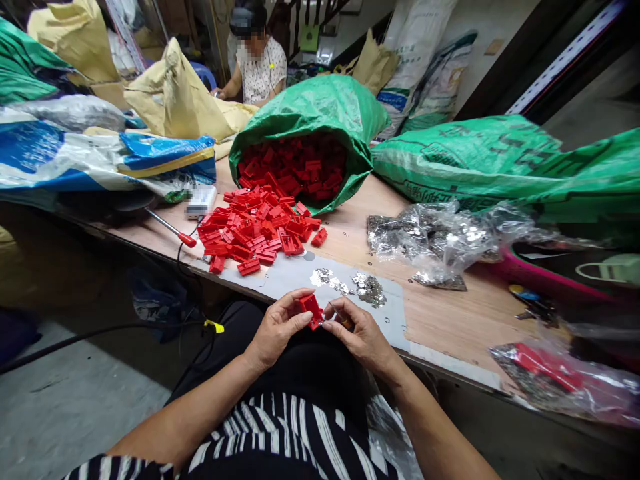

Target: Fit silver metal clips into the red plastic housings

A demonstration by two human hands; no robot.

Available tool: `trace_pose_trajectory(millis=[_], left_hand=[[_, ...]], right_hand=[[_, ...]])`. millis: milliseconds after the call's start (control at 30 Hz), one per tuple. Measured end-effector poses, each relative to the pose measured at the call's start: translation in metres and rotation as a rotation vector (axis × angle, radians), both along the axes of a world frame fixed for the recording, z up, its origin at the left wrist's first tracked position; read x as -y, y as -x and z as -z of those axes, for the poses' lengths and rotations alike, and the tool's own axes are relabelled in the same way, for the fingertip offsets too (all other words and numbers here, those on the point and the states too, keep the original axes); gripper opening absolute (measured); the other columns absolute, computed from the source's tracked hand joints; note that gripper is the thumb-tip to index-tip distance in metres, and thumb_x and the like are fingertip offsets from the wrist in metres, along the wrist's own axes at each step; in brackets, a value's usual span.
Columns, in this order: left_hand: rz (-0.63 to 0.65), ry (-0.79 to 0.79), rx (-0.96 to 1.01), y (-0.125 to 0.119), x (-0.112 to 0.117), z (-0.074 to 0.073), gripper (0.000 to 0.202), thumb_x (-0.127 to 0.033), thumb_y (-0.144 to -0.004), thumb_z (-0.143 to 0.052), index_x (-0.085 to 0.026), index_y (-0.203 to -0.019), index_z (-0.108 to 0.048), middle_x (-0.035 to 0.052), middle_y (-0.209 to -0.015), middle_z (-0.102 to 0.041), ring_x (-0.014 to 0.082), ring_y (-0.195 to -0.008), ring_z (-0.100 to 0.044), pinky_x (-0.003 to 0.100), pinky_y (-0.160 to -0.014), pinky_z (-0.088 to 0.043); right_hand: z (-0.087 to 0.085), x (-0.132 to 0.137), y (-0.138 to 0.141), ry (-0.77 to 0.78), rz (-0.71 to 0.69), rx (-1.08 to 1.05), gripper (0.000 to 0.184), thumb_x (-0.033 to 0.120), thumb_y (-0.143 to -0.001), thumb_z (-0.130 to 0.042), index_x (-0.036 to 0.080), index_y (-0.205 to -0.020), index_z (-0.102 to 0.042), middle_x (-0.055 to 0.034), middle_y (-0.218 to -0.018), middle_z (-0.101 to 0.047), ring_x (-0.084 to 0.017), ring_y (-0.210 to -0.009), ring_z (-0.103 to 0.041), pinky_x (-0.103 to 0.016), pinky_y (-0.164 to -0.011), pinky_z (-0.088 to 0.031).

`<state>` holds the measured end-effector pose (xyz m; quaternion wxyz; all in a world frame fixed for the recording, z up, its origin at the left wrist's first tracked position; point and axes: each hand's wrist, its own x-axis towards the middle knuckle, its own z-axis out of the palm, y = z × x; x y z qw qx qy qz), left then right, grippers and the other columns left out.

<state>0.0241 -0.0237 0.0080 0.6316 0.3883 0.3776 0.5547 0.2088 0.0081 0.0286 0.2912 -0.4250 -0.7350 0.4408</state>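
My left hand (278, 329) pinches a small red plastic part (311, 309) just in front of the table's near edge, above my lap. My right hand (359, 331) is closed on a thin tool with a brownish handle (341, 320), its tip at the red part. A heap of the same red plastic parts (257, 229) lies on the wooden table (450, 320), spilling from an open green sack (320, 113). Small shiny metal pieces (367, 288) lie scattered on a grey mat (290, 275) just beyond my hands.
A clear plastic bag of metal pieces (430, 240) sits right of centre. More green sacks (505, 163) lie at the right, blue and yellow bags (100, 157) at the left. A red-handled tool (173, 230) and cables hang by the left edge. Another person (257, 60) sits behind.
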Motion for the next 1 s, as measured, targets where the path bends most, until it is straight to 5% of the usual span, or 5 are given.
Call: trace_pose_trajectory(millis=[700,867,1000], left_hand=[[0.077,-0.09,-0.079,-0.007,0.002,-0.001,0.038,-0.023,-0.075,-0.072,-0.021,-0.109,-0.056,0.0037,-0.101,-0.065,0.0169,-0.095,-0.061,0.029,-0.086,-0.048],[0.006,-0.269,-0.423,0.004,-0.012,0.001,0.032,-0.02,-0.078,-0.067,-0.02,-0.107,-0.053,0.0041,-0.101,-0.065,0.016,-0.088,-0.063,0.03,-0.084,-0.049],[-0.074,-0.35,-0.759,0.015,-0.026,0.002,0.031,-0.016,-0.078,-0.064,-0.02,-0.108,-0.056,0.0037,-0.101,-0.066,0.0168,-0.09,-0.063,0.031,-0.087,-0.048]], right_hand=[[0.01,-0.002,0.007,0.114,0.036,-0.085,0.026,0.038,-0.079,-0.067,0.021,-0.081,-0.047,0.0024,-0.078,-0.053,-0.013,-0.069,-0.049,-0.024,-0.061,-0.041],[0.009,-0.009,0.002,-0.078,0.007,0.074,0.019,0.032,-0.091,-0.051,0.022,-0.106,-0.055,-0.0041,-0.099,-0.06,-0.016,-0.082,-0.056,-0.03,-0.076,-0.045],[0.009,-0.014,-0.002,-0.266,0.047,0.205,0.02,0.024,-0.091,-0.048,0.021,-0.107,-0.061,-0.0068,-0.099,-0.062,-0.02,-0.091,-0.058,-0.034,-0.082,-0.045]])
